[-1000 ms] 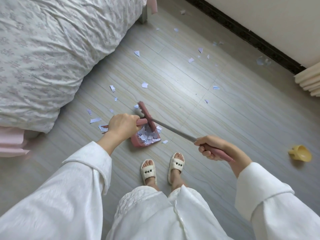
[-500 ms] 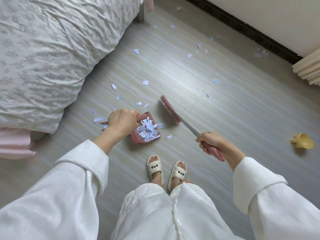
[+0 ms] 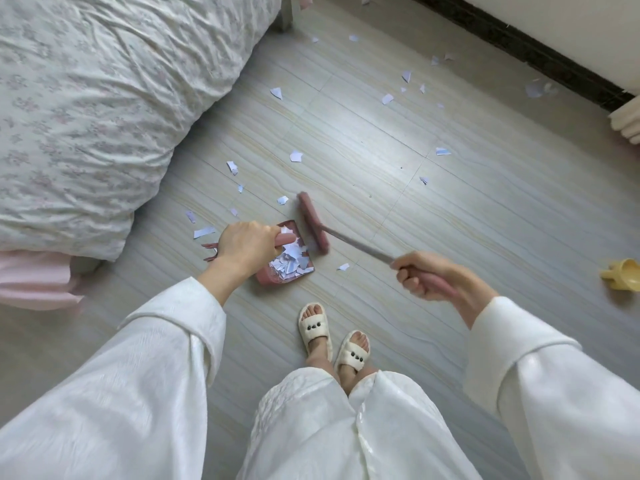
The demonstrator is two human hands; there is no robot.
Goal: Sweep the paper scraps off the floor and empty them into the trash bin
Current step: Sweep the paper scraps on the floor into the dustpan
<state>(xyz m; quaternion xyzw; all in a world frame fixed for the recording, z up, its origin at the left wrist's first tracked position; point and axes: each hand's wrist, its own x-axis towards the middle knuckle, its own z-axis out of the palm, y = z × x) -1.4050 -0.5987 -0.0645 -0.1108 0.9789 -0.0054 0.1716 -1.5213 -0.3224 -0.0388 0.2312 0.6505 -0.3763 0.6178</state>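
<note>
A rumpled floral duvet (image 3: 104,109) overhangs the floor; a yellow cup (image 3: 623,279) lies far right.

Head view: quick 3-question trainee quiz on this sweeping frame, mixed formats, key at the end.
1. True or false: the dustpan already holds paper scraps.
2. Which hand grips the broom handle? A) left hand B) right hand C) both hands
3. Fill in: the yellow cup lies on the ____, near the right edge of the view.

Key: 1 true; 2 B; 3 floor
</note>
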